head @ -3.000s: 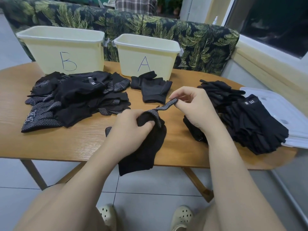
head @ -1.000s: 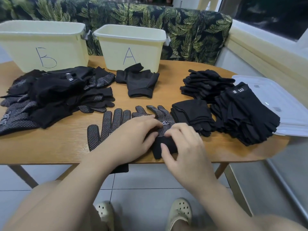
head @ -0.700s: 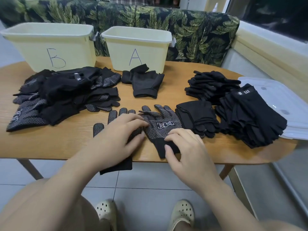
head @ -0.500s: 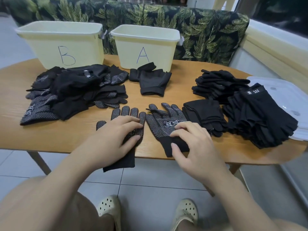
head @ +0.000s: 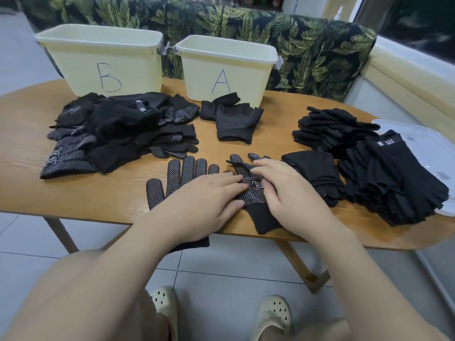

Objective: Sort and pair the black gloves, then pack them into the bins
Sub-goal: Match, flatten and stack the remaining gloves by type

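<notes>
Two black dotted gloves lie palm-up side by side at the table's front edge. My left hand [head: 204, 205] lies flat on the left dotted glove [head: 182, 173], its fingertips touching the right dotted glove [head: 253, 193]. My right hand [head: 288, 193] presses flat on that right glove, which bears a white logo. Bin B [head: 103, 55] and bin A [head: 226, 62] stand at the back. A loose heap of black gloves [head: 118, 134] lies before bin B, and one fingerless pair [head: 234, 119] before bin A.
On the right are stacks of plain black gloves [head: 332, 129], a folded pair [head: 315, 173] and a tagged stack [head: 394, 178] resting partly on a white lid [head: 428, 143]. A leaf-print sofa [head: 307, 40] runs behind the wooden table [head: 37, 193].
Both gloves, earlier held up and pulled apart, now lie flat side by side. My hands have slid together over the right glove, the right hand moving up onto its palm.
</notes>
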The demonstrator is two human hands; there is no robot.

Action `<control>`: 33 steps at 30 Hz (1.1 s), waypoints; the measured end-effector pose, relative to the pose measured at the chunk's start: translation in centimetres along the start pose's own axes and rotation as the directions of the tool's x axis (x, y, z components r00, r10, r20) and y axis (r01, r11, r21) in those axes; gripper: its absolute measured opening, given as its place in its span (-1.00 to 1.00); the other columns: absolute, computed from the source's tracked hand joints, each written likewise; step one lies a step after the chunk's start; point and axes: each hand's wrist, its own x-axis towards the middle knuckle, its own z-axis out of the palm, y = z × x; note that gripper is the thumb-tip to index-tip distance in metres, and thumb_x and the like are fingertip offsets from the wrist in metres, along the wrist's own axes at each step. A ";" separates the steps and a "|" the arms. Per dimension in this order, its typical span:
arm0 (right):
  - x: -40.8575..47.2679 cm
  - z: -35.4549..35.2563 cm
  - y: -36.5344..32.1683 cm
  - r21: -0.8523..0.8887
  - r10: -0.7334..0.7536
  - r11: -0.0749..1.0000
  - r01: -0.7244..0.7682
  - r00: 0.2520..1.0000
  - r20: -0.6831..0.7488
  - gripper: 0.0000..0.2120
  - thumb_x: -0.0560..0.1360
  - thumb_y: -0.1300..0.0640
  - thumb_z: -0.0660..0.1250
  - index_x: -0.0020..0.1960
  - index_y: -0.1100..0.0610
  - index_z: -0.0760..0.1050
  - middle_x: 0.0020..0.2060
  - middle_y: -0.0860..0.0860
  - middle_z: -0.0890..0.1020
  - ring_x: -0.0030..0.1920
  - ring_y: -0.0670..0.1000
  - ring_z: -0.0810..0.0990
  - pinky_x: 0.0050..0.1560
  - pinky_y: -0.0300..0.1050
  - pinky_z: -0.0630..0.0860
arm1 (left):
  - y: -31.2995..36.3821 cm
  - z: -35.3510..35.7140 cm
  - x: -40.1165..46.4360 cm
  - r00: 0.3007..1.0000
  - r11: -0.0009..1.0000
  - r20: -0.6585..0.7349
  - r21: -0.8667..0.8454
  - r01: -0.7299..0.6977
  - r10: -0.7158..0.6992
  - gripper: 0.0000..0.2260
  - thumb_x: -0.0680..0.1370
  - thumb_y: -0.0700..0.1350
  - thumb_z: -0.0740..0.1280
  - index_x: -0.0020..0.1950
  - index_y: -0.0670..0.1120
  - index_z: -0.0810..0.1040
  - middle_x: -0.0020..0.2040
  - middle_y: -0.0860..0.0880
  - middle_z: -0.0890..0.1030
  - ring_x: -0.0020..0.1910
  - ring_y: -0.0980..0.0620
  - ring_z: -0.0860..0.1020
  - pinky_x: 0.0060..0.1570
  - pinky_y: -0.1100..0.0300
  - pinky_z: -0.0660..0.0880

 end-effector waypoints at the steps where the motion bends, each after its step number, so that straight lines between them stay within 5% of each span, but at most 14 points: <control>1: 0.5 0.0 0.1 -0.012 0.001 1.000 0.000 1.000 0.024 -0.67 0.64 0.29 0.22 0.36 0.18 0.58 0.41 0.02 0.54 0.46 -0.02 0.40 0.48 -0.36 0.12 | 0.0 0.0 -0.2 1.000 1.000 -0.002 0.002 0.003 -0.003 -0.53 0.70 0.12 0.08 0.56 -0.04 0.39 0.57 -0.01 0.36 0.56 0.01 0.27 0.49 0.30 0.02; 5: 2.2 0.4 0.2 -0.064 -0.029 0.997 0.037 0.994 0.110 -0.63 0.65 0.27 0.20 0.41 0.14 0.55 0.46 -0.01 0.50 0.53 -0.02 0.35 0.54 -0.01 0.25 | -0.5 -0.3 -0.9 0.999 0.999 -0.019 -0.027 0.043 -0.043 -0.57 0.70 0.12 0.16 0.52 -0.01 0.44 0.53 0.03 0.40 0.52 0.07 0.30 0.44 0.37 0.03; 10: 2.8 1.1 -0.2 -0.106 -0.018 0.994 0.031 0.992 0.122 -0.67 0.67 0.20 0.20 0.38 0.09 0.57 0.40 -0.05 0.55 0.43 -0.04 0.44 0.48 -0.13 0.15 | -1.2 -0.3 -1.3 0.998 0.998 0.003 -0.023 0.066 -0.066 -0.53 0.67 0.21 0.06 0.44 0.02 0.50 0.44 0.08 0.47 0.42 0.09 0.39 0.44 0.19 0.25; 16: 2.7 1.7 -0.3 0.018 -0.024 1.000 0.023 1.000 0.016 -0.77 0.59 0.14 0.34 0.23 0.08 0.63 0.19 -0.10 0.63 0.26 -0.03 0.55 0.34 0.00 0.40 | -1.3 -0.3 -1.3 0.998 0.998 0.004 -0.010 0.060 -0.060 -0.47 0.62 0.24 -0.04 0.35 0.03 0.55 0.38 0.09 0.49 0.33 0.05 0.45 0.35 0.07 0.37; 22: 2.6 1.5 -0.4 0.055 0.040 0.998 -0.037 0.998 -0.056 -0.80 0.56 0.12 0.38 0.17 0.08 0.65 0.13 -0.09 0.65 0.20 -0.03 0.59 0.27 0.16 0.49 | -3.5 -2.0 2.0 0.971 0.986 -0.169 -0.033 0.166 -0.169 -0.69 0.67 0.03 0.19 0.35 -0.02 0.53 0.22 0.03 0.57 0.22 -0.05 0.49 0.26 -0.05 0.40; 26: 1.8 1.6 -1.1 -0.026 0.079 0.997 -0.079 0.997 -0.021 -0.77 0.56 0.10 0.41 0.19 0.10 0.64 0.14 -0.06 0.64 0.21 0.00 0.57 0.30 0.08 0.46 | -5.7 -2.4 5.2 0.963 0.968 -0.110 -0.078 0.238 -0.246 -0.69 0.61 0.02 0.37 0.36 0.06 0.55 0.03 0.11 0.55 0.08 0.06 0.45 0.21 0.02 0.43; 33: 1.2 2.4 -1.4 -0.039 0.096 0.995 -0.096 0.995 -0.007 -0.71 0.58 0.10 0.39 0.28 0.10 0.60 0.21 -0.05 0.63 0.27 -0.02 0.54 0.30 -0.05 0.39 | -6.1 -2.9 8.1 0.965 0.953 -0.072 -0.191 0.234 -0.251 -0.92 0.51 -0.11 0.45 -0.13 0.06 0.69 -0.20 0.08 0.59 -0.22 0.16 0.51 -0.19 0.18 0.39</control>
